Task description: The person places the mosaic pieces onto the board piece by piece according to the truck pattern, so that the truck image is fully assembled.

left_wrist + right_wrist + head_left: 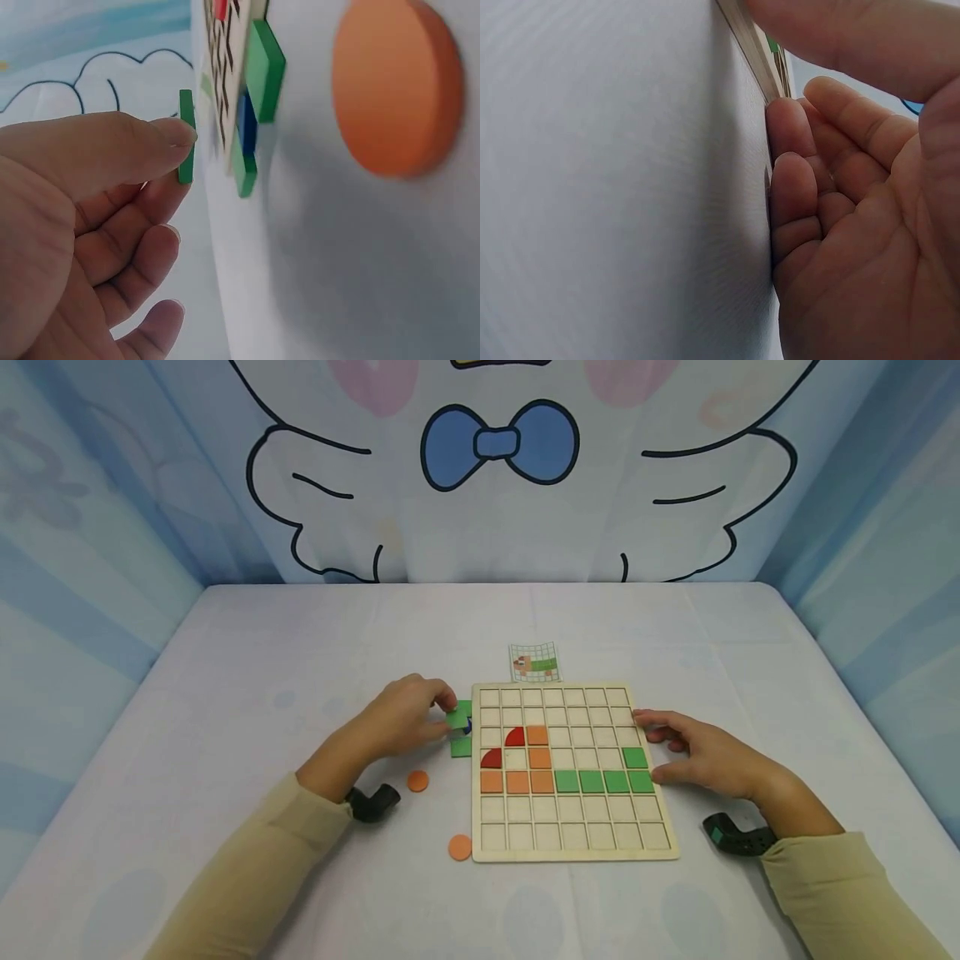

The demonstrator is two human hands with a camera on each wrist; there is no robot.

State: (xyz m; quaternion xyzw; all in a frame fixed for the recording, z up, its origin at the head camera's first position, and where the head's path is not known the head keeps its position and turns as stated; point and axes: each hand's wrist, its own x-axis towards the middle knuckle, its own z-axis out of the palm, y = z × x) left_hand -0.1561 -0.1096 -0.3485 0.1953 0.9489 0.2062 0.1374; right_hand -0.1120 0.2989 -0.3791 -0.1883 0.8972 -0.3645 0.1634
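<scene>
My left hand pinches a green square tile between thumb and fingertips, just off the left edge of a wooden grid board. Under and beside it on the table lie more green tiles and a dark blue piece, close against the board. My right hand rests at the board's right edge, thumb and fingertips touching it, fingers loosely bent. Set in the grid are orange squares, green squares and two red quarter-round pieces.
A small picture card with a gridded animal drawing lies behind the board. Two orange discs, one left of the board and one by its near left corner, lie on the white-covered table. A patterned curtain hangs behind.
</scene>
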